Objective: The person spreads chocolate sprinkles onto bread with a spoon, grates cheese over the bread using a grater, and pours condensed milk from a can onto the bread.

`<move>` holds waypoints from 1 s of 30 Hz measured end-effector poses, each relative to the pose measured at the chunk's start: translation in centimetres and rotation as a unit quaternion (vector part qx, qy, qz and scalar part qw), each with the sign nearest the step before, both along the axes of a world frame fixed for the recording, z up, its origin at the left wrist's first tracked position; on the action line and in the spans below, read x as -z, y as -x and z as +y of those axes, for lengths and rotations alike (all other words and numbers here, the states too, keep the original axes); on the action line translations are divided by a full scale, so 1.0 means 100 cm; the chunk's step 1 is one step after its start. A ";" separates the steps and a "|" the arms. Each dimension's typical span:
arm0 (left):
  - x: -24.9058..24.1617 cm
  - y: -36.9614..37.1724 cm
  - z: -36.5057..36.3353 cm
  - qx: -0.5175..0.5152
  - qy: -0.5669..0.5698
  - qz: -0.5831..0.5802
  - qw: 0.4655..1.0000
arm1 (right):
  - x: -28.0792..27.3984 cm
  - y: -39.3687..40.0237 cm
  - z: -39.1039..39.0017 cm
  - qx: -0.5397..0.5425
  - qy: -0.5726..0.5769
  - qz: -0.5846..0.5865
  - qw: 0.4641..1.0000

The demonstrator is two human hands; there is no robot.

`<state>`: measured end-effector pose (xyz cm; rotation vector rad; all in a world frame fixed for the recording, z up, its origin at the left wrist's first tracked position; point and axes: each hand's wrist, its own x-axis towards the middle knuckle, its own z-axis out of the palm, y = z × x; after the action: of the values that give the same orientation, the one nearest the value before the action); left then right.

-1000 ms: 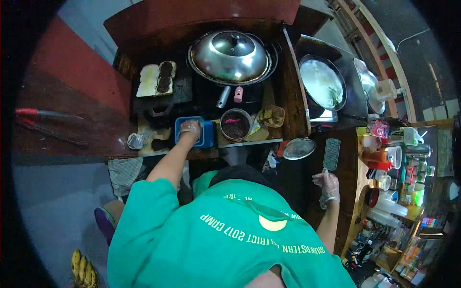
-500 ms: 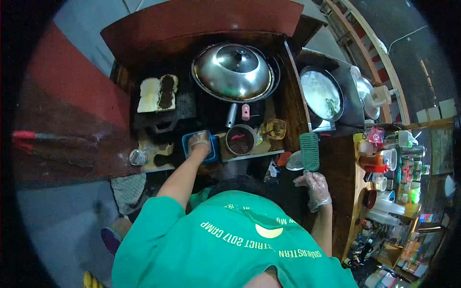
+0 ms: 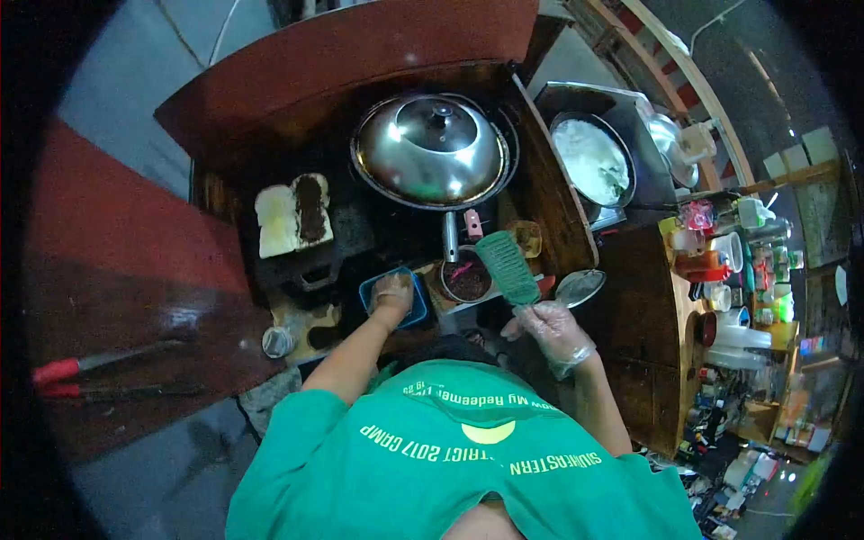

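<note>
My left hand [image 3: 392,292] is down inside the blue container [image 3: 416,306], fingers curled as if picking something out, though I cannot see what they close on, if anything. My right hand [image 3: 551,326], in a clear plastic glove, grips the handle of the green spatula [image 3: 508,266], whose wide blade is raised and tilted over the small pot of dark filling [image 3: 466,280]. That pot sits just beside the blue container on the near edge of the surface [image 3: 225,297].

The bread [image 3: 292,214] lies on the dark griddle [image 3: 351,220] to my left, one half plain, the other already spread dark. The big wok with its steel lid [image 3: 430,148] stands behind the pot, its handle pointing toward me.

To do this well, I think I should keep the spatula blade level and clear of the wok handle, so nothing gets knocked. Whatever my left hand lifts should come up cleanly over the container's rim, not drag along it. The griddle is probably hot, so my fingers ought to stay above the bread and not touch the metal.
</note>
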<state>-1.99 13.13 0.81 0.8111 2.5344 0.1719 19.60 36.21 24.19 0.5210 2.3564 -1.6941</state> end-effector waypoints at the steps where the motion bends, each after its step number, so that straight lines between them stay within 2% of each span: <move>1: -0.007 0.000 -0.001 -0.029 -0.020 -0.012 0.999 | -0.010 0.005 -0.009 0.010 0.025 -0.026 0.999; 2: -0.011 0.000 -0.001 -0.058 -0.042 -0.024 0.997 | -0.016 0.009 -0.016 0.020 0.049 -0.050 0.997; 3: -0.005 0.004 -0.006 0.052 -0.037 -0.005 0.998 | -0.014 0.008 -0.018 0.009 0.062 -0.036 0.997; 4: 0.057 0.009 -0.025 0.132 -0.086 0.070 0.985 | -0.001 0.003 -0.015 -0.024 -0.008 -0.003 1.000; 5: 0.110 0.015 -0.033 0.210 -0.135 0.147 0.957 | -0.008 0.003 -0.018 -0.020 -0.002 -0.014 1.000; 6: 0.083 0.015 -0.022 0.144 -0.123 0.066 0.980 | -0.014 0.005 -0.022 -0.016 0.004 -0.024 1.000; 7: 0.056 0.012 -0.013 0.078 -0.110 -0.018 0.991 | -0.003 0.001 -0.022 -0.017 -0.041 -0.013 0.999; 8: 0.056 0.011 -0.010 0.020 -0.118 -0.029 0.992 | 0.009 0.000 -0.022 -0.017 -0.083 -0.003 0.996; 9: 0.061 0.008 -0.011 -0.039 -0.124 -0.043 0.991 | 0.003 0.003 -0.025 -0.015 -0.028 -0.046 0.998; 10: 0.074 0.008 -0.013 -0.032 -0.131 -0.033 0.990 | 0.002 0.006 -0.026 -0.029 -0.018 -0.053 0.998; 11: 0.094 0.010 -0.016 0.099 -0.083 0.052 0.990 | -0.009 0.011 -0.031 -0.022 -0.022 -0.040 0.999; 12: 0.104 0.015 -0.018 0.225 -0.029 0.138 0.964 | -0.021 0.016 -0.037 -0.016 -0.026 -0.028 0.999; 16: 0.049 0.015 -0.023 0.282 -0.121 0.169 0.937 | -0.027 0.034 -0.047 -0.049 -0.041 0.003 0.998; 18: 0.006 0.010 -0.018 0.220 -0.057 0.058 0.972 | -0.017 0.047 -0.052 -0.092 -0.033 0.004 0.995; 19: 0.012 0.014 -0.016 0.222 -0.056 0.065 0.971 | -0.033 0.055 -0.059 -0.077 0.016 -0.006 0.997; 20: 0.027 0.017 -0.014 0.227 -0.041 0.018 0.973 | -0.030 0.062 -0.062 -0.078 0.014 -0.001 0.997; 21: 0.040 0.019 -0.016 0.230 -0.026 -0.029 0.972 | -0.023 0.070 -0.064 -0.108 -0.029 0.038 0.993; 22: 0.037 0.018 -0.017 0.228 -0.026 -0.025 0.973 | -0.013 0.076 -0.065 -0.139 -0.072 0.075 0.985; 23: 0.037 0.017 -0.018 0.229 -0.048 -0.022 0.972 | -0.003 0.084 -0.068 -0.147 -0.015 0.089 0.985; 24: 0.035 0.017 -0.022 0.231 -0.070 -0.018 0.970 | 0.005 0.086 -0.071 -0.151 -0.016 0.093 0.984; 25: 0.049 0.008 -0.047 0.175 -0.356 0.063 0.916 | -0.001 0.092 -0.077 -0.135 0.020 0.093 0.986; 26: 0.032 0.011 -0.046 0.169 -0.358 0.069 0.916 | -0.008 0.098 -0.083 -0.121 0.057 0.092 0.987; 28: -0.040 0.009 -0.046 0.075 -0.233 -0.002 0.970 | -0.016 0.114 -0.096 -0.151 0.012 0.072 0.986; 30: -0.060 0.024 -0.070 0.066 -0.236 0.013 0.969 | -0.004 0.123 -0.113 -0.072 0.199 0.132 0.968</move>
<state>-4.36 6.14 6.82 1.1615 2.4828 0.7456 7.27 24.94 24.64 0.0557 2.0597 -2.1990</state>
